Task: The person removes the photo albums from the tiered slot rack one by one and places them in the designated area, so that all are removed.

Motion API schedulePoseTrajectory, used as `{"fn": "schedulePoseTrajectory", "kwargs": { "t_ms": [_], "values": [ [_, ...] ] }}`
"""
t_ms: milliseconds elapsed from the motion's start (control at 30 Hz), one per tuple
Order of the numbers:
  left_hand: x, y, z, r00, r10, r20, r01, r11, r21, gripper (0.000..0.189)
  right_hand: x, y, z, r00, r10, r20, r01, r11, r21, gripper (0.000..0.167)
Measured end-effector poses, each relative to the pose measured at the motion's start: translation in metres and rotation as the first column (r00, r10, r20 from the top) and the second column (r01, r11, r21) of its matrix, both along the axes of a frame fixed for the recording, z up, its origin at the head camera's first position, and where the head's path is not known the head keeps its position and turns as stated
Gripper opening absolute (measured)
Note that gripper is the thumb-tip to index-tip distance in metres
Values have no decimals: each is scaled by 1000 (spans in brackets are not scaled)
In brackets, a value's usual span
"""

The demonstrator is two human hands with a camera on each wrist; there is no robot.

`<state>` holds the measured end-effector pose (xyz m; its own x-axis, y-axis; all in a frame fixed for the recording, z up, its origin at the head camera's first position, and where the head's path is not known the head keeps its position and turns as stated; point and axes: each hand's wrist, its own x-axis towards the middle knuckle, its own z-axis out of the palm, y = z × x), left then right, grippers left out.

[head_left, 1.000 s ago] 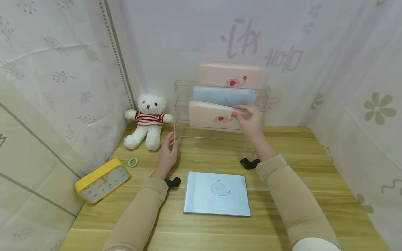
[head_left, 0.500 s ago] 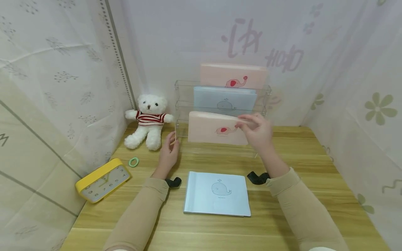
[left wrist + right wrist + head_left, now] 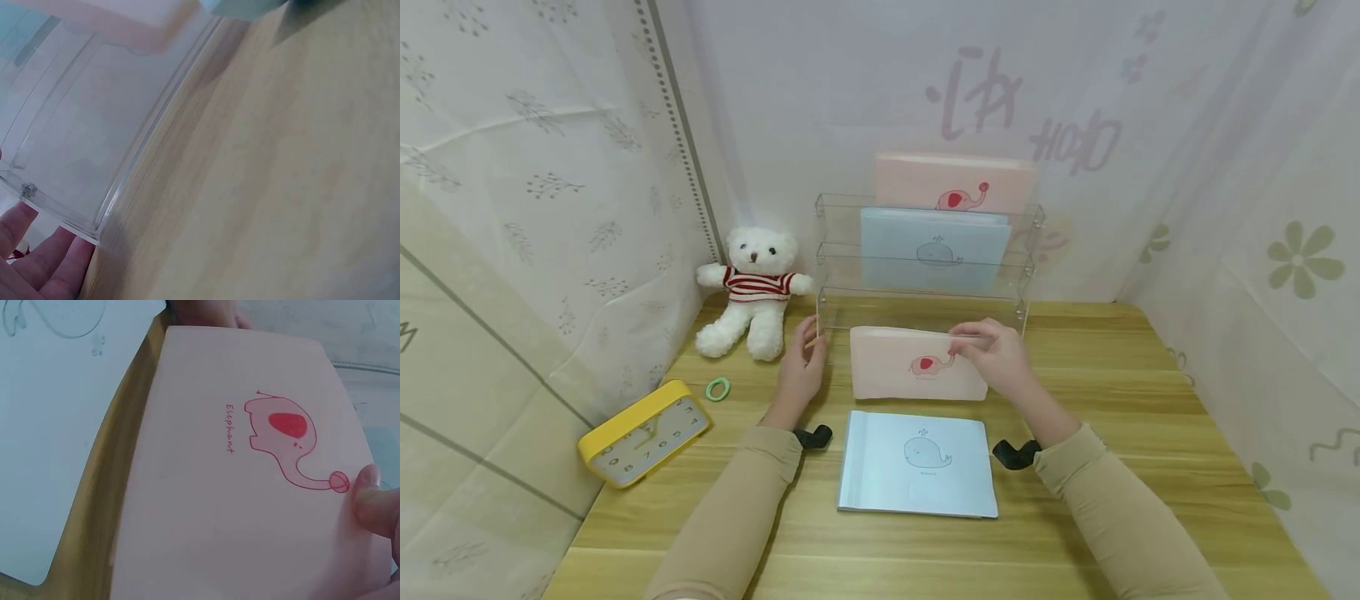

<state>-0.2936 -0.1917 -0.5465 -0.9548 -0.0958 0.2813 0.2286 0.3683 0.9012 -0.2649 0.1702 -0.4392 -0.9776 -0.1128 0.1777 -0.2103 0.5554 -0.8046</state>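
Observation:
My right hand (image 3: 996, 358) pinches the top edge of a pink notebook (image 3: 887, 367) with a red elephant on its cover. In the right wrist view the thumb presses the cover (image 3: 187, 487) beside the elephant's trunk. The notebook stands almost upright, in front of a clear acrylic rack (image 3: 925, 312). My left hand (image 3: 801, 367) grips the rack's left side panel near its front edge; its fingers (image 3: 53, 262) lie outside the panel in the left wrist view. A pale blue whale notebook (image 3: 917, 483) lies flat on the table, nearer to me than the pink one.
Higher in the rack stand another blue whale notebook (image 3: 895, 242) and a pink elephant notebook (image 3: 910, 179). Left of the rack sits a white teddy bear (image 3: 758, 283). A green ring (image 3: 718, 389) and a yellow clock (image 3: 643, 433) lie on the wooden table (image 3: 1150, 417).
The right hand has lifted the front pink notebook out of the rack's lower tier and brought it down and toward me. My left hand stays at the rack's side.

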Motion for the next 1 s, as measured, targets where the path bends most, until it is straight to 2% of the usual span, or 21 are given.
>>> {"fn": "schedulePoseTrajectory", "kwargs": {
  "t_ms": [267, 400, 600, 800, 1000],
  "values": [
    [0, 1, -1, 1000, -9, -6, 9, 1000, -5, 51, -5, 3, -8, 994, 24, 108, -23, 1000, -16, 19],
    [-1, 1, -1, 1000, -9, -4, 9, 1000, 2, 51, -8, 5, -8, 988, 48, 145, -55, 997, 46, 22],
    [-1, 0, -3, 999, 13, -30, -14, 1000, -10, 49, -14, 9, -10, 989, 135, 67, -146, 966, 212, 30],
    [-2, -1, -3, 1000, 11, -28, -11, 1000, -15, 49, -15, 11, -11, 981, 192, 19, -191, 957, 218, 30],
    [-2, -1, -2, 1000, 14, -2, -14, 1000, -20, 49, -15, 12, -15, 980, 197, 2, -192, 952, 238, 30]
  ]
}}
